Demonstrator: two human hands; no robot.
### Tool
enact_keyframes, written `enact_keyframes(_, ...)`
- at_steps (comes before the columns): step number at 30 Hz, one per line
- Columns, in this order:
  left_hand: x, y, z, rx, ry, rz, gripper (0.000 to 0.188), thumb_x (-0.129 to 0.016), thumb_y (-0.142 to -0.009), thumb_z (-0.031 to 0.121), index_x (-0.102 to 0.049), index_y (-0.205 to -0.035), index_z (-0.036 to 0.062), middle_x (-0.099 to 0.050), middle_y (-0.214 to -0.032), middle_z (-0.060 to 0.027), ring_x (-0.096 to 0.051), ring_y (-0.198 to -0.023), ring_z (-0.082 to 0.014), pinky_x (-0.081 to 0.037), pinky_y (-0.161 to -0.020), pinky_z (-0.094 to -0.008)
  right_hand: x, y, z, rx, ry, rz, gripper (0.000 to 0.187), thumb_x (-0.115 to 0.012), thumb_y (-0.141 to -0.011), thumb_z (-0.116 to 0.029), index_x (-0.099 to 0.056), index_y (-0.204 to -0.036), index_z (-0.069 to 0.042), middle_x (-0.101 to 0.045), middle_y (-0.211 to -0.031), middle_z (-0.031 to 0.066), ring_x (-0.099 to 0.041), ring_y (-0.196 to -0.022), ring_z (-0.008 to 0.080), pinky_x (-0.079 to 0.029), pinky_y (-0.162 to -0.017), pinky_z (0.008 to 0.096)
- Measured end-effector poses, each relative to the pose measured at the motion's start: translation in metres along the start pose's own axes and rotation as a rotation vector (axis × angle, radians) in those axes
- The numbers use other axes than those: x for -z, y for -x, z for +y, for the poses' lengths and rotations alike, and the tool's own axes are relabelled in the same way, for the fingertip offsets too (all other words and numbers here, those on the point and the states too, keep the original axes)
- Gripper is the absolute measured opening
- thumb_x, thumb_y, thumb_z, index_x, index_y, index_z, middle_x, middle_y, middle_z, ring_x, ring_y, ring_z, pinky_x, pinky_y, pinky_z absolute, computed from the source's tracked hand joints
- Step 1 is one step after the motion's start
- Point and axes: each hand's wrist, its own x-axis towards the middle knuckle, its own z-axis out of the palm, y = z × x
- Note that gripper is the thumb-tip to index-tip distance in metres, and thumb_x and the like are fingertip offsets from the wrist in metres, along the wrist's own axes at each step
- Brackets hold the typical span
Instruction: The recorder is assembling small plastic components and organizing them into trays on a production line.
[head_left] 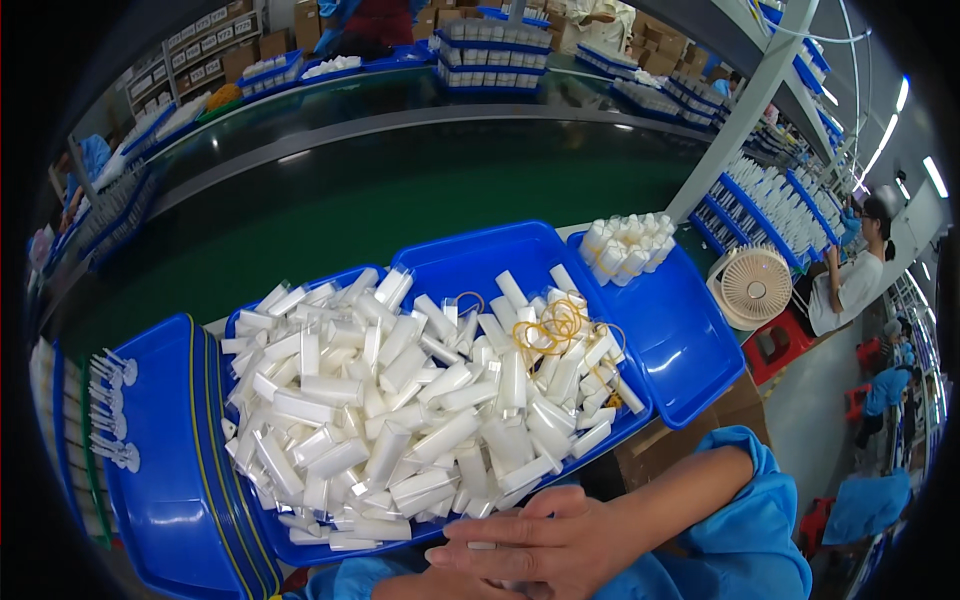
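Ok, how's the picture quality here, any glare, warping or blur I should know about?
Head view: strong fisheye, so the conveyor belt and the blue trays bow toward a black rim; ceiling lights leave bright streaks on the belt and glossy spots on the trays; the pile of white tubes is sharp and evenly lit; the hands at the lower edge look slightly soft.

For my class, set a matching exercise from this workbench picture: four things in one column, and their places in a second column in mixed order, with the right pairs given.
Things
1. yellow rubber bands
2. round beige fan
3. bundled white tubes
4. stack of blue trays

Places
A. far corner of the right-hand blue tray
B. left of the heap of loose white tubes
C. on top of the loose tubes, right part of the heap
D. right of the trays, beside the shelf post

Pairs: 1-C, 2-D, 3-A, 4-B
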Motion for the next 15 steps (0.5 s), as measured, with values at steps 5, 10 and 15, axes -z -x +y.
enact_keyframes(5,0.0,-0.004,-0.004,0.004,0.111,-0.035,0.04,-0.061,-0.076,0.019,-0.038,-0.104,0.0014,-0.05,-0.093,-0.0131,-0.055,-0.087,-0.0246,-0.05,-0.073,-0.0338,0.011,-0.002,-0.002,-0.034,-0.071,-0.082,0.035,-0.053,-0.085,-0.022,-0.05,-0.119,-0.03,-0.059,-0.105,0.0101,-0.058,-0.088,0.0207,-0.035,-0.062,0.0304)
enact_keyframes(10,0.002,-0.004,0.0,-0.008,0.178,-0.042,0.035,-0.07,-0.071,0.01,-0.046,-0.093,0.0004,-0.053,-0.083,-0.0132,-0.058,-0.082,-0.0268,-0.052,-0.069,-0.0346,0.033,-0.001,0.066,-0.32,-0.594,-0.561,0.072,-0.073,-0.062,-0.043,-0.047,-0.123,-0.014,-0.037,-0.135,0.0122,-0.042,-0.116,0.0246,-0.028,-0.079,0.0368)
enact_keyframes(15,-0.002,0.005,0.016,0.168,0.069,0.007,0.028,-0.071,-0.069,0.002,-0.046,-0.081,0.0025,-0.053,-0.069,-0.0121,-0.058,-0.065,-0.0243,-0.052,-0.055,-0.0286,0.029,0.014,0.174,-0.568,0.114,-0.581,0.037,-0.064,-0.077,-0.025,-0.055,-0.112,-0.016,-0.045,-0.124,0.0102,-0.041,-0.114,0.0257,-0.027,-0.091,0.0398)
